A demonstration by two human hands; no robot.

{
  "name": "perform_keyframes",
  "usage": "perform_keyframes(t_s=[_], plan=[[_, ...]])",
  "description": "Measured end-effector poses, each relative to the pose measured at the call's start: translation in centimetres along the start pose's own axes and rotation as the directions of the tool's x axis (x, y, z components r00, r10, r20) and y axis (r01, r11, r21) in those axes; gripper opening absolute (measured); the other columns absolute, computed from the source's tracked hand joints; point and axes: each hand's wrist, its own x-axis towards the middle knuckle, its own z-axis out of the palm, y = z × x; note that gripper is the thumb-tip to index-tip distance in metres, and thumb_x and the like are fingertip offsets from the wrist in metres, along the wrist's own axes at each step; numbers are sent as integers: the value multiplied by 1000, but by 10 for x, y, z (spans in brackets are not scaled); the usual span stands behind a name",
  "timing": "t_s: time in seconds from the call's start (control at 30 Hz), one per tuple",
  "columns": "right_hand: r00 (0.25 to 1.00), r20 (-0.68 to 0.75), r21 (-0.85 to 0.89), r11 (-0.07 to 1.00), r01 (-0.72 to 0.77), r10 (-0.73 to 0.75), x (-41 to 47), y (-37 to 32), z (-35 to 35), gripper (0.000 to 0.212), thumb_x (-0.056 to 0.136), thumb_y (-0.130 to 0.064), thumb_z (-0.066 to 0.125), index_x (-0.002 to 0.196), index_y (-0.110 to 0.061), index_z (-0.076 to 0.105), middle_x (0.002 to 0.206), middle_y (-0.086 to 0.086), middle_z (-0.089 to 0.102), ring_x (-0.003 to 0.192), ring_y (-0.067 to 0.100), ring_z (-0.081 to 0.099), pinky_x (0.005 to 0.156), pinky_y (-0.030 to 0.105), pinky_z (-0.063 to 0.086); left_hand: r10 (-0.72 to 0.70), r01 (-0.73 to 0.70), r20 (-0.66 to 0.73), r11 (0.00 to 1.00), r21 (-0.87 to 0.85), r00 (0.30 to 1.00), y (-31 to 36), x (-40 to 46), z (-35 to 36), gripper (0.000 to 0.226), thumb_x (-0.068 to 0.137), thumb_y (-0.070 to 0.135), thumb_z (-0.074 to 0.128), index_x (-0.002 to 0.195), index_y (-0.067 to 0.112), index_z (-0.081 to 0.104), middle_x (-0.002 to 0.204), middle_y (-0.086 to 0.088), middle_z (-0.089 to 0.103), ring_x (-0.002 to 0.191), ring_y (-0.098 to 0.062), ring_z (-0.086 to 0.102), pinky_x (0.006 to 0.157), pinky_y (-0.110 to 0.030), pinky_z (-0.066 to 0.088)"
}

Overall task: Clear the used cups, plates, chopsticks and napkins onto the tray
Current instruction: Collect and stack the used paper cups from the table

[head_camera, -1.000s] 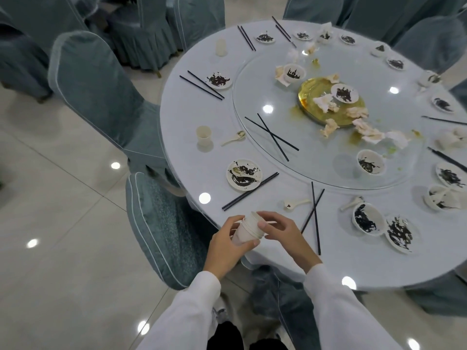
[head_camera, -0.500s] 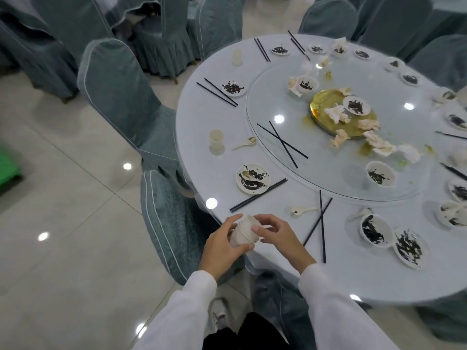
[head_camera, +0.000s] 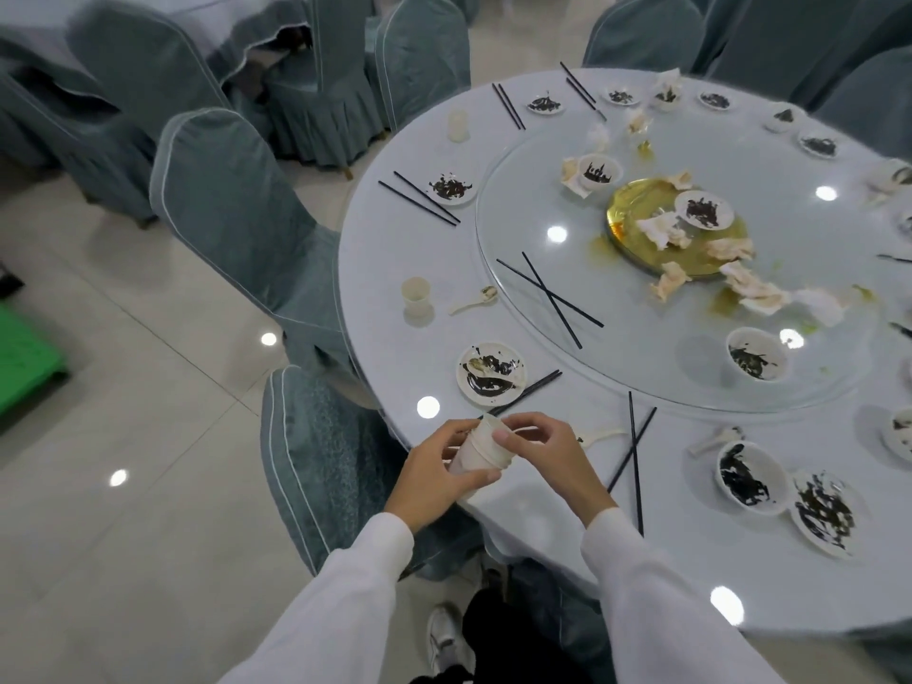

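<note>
- Round worktop (head_camera: pixel 395 249) carries dirty plates, black chopsticks (head_camera: pixel 548 298) and crumpled napkins (head_camera: pixel 750 288) around a gold platter (head_camera: pixel 636 209).
- Left hand (head_camera: pixel 434 476) wraps its grip around stacked cups (head_camera: pixel 478 451), held over the near edge.
- Right hand (head_camera: pixel 548 456) pinches the top cup's rim.
- Another cup (head_camera: pixel 415 294) stands beside a spoon (head_camera: pixel 474 301).

Long white sleeves (head_camera: pixel 661 599) (both arms), dark trousers (head_camera: pixel 498 629), a white shoe (head_camera: pixel 444 639).

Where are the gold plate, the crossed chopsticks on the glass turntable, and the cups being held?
gold plate (head_camera: pixel 627 209), head view, bare left rim.
crossed chopsticks (head_camera: pixel 548 298), head view, where they cross.
cups (head_camera: pixel 476 454), head view, side wall between the hands.
</note>
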Motion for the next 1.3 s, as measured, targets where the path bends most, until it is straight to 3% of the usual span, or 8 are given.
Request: perform_keyframes(t_s=[0.2, 0.4, 0.6, 0.7, 0.97, 1.13, 1.2, 1.3], plan=[[996, -86, -23, 999, -33, 31, 38, -10, -1, 43, 73, -57, 90, 99, -25, 78, 95, -11, 79, 88, 3, 74, 77, 18, 53, 8, 4, -102, 993, 120, 995, 21, 33, 3, 67, 69, 52, 90, 127, 58, 56, 117, 31, 66, 106, 3, 64, 89, -24, 57], [993, 51, 19, 994, -108, 107, 64, -14, 8, 55, 68, -67, 86, 101, -23, 77, 96, -9, 78, 94, 11, 74, 83, 31, 60, -31, 50, -137, 989, 137, 990, 27, 51, -4, 74, 69, 54, 87, 131, 64, 49, 117, 28, 65, 102, 13, 60, 88, -22, 56], [955, 268, 41, 989, -140, 124, 78, -18, 16, 45, 84, -56, 81, 117, -28, 72, 111, -6, 78, 105, 12, 74, 90, 35, 62, -56, 71, -184, 994, 79, 981, 20, 59, -21, 72, 70, 55, 91, 132, 60, 55, 119, 28, 64, 104, 9, 62, 87, -19, 56], [947, 288, 56, 985, -164, 141, 77, -20, 26, 59, 75, -65, 80, 122, -30, 70, 114, -4, 77, 105, 11, 74, 88, 31, 62, -72, 82, -181, 995, 52, 981, 14, 60, -32, 76, 64, 64, 88, 132, 57, 56, 119, 25, 66, 106, 5, 63, 86, -20, 57], [957, 247, 22, 986, -164, 154, 89, -34, 65, 45, 87, -56, 79, 122, -29, 71, 112, -5, 78, 104, 9, 75, 81, 26, 59, -92, 96, -147, 995, 26, 985, -12, 75, -71, 69, 68, 54, 88, 129, 61, 55, 119, 22, 65, 108, -3, 63, 93, -38, 61], [979, 96, 114, 976, -188, 177, 88, -35, 106, 36, 91, -63, 71, 119, -41, 73, 115, -4, 78, 107, 17, 75, 85, 32, 60, -72, 67, -83, 995, -71, 994, -25, 88, -112, 68, 76, 45, 90, 131, 61, 54, 122, 17, 66, 115, -8, 62, 94, -33, 60], [979, 18, 166, 965, -202, 202, 83, -32, 121, 28, 96, -60, 67, 117, -42, 74, 116, -1, 78, 106, 21, 76, 86, 35, 60, -69, 62, -56, 991, -118, 996, -27, 92, -128, 68, 79, 40, 89, 134, 58, 53, 128, 13, 65, 119, -9, 60, 98, -33, 58], [971, -81, 172, 963, -208, 224, 77, -31, 137, 37, 96, -61, 66, 120, -34, 72, 114, 0, 79, 103, 20, 76, 83, 33, 58, -44, 39, -30, 986, -160, 999, -28, 98, -150, 69, 83, 34, 89, 140, 48, 52, 132, 9, 64, 122, -13, 59, 103, -37, 56]])
